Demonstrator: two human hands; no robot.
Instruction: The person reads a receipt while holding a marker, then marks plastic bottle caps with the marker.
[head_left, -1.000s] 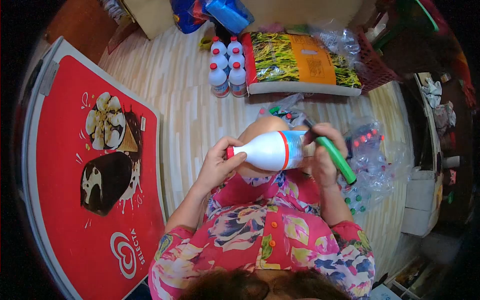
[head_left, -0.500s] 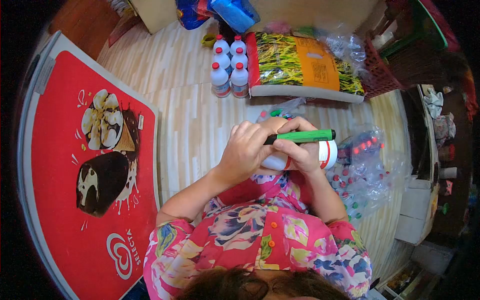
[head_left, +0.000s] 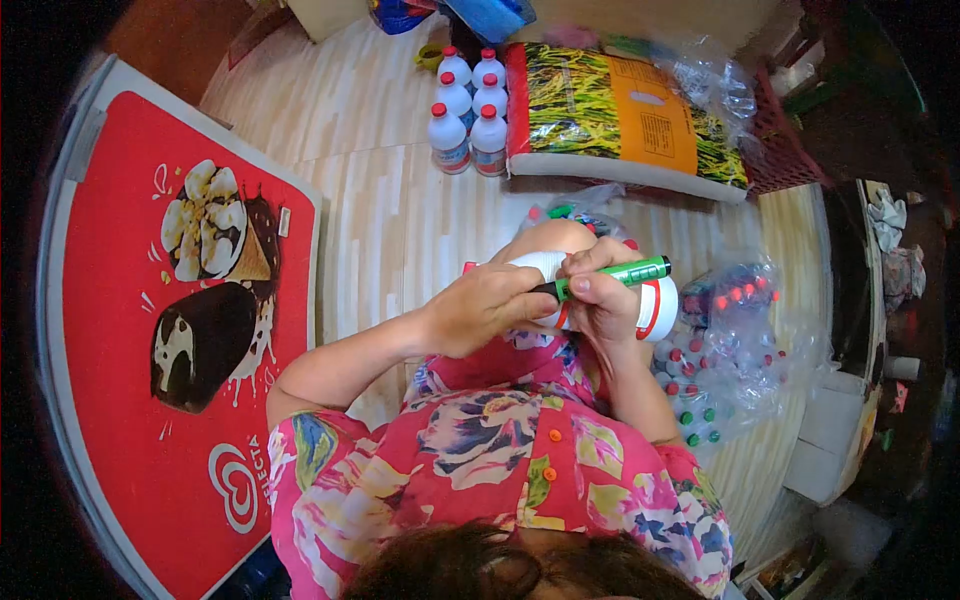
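A red ice-cream panel (head_left: 110, 300) is standing at left. The left hand (head_left: 475, 312) is closing its fingers around the black end of a green marker (head_left: 635, 272). Beneath both hands, a white bottle (head_left: 656, 308) is lying sideways over the lap. The right hand (head_left: 606, 312) is pinching the marker's barrel. Bagged bottles (head_left: 690, 365) are resting farther right.

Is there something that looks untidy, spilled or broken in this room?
The small bottles look untidy: they lie jumbled among crumpled clear plastic on the floor, while the six white bottles stand in neat rows. I see no spill or damage.
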